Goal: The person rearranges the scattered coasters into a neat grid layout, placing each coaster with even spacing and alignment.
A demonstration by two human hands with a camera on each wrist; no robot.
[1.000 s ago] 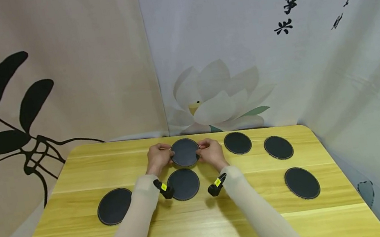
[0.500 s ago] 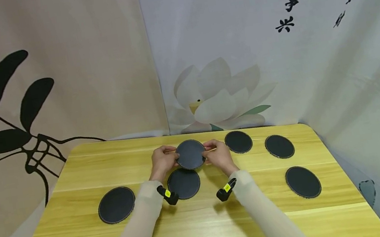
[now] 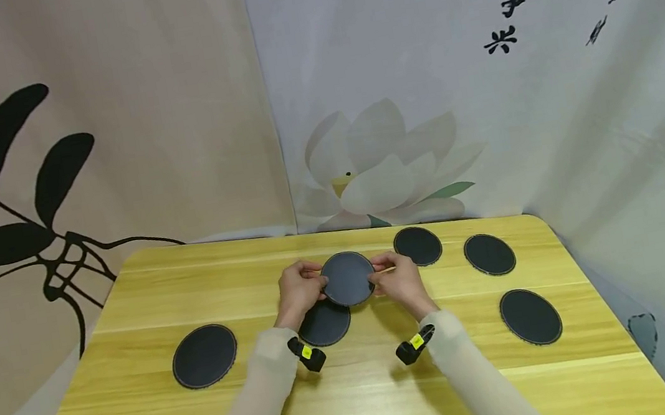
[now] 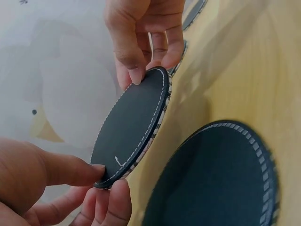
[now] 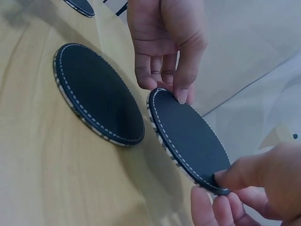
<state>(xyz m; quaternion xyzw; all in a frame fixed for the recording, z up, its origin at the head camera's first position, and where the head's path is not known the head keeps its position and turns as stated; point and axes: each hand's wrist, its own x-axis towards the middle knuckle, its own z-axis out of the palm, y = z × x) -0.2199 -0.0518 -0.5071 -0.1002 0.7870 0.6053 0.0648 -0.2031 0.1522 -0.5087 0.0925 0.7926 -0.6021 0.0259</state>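
Both hands hold one round black coaster (image 3: 349, 278) with white edge stitching, raised above the table and tilted. My left hand (image 3: 300, 292) pinches its left edge, thumb on top and fingers beneath. At the opposite edge my right hand (image 3: 401, 284) pinches it the same way. A small white mark shows on its face near the left thumb in the left wrist view, and a checked pattern lines its side. Another black coaster (image 3: 325, 325) lies flat on the table just below, partly overlapped by the held one in the head view.
On the wooden table (image 3: 364, 406) several more black coasters lie flat: one at the left (image 3: 204, 356), one at the back (image 3: 418, 246), one at the back right (image 3: 489, 254) and one at the right (image 3: 530, 317). A printed curtain (image 3: 187, 114) hangs behind the table.
Both hands have moved the held coaster to the right and a little toward the person, and it now overlaps the coaster below in the head view. The other coasters have not moved.
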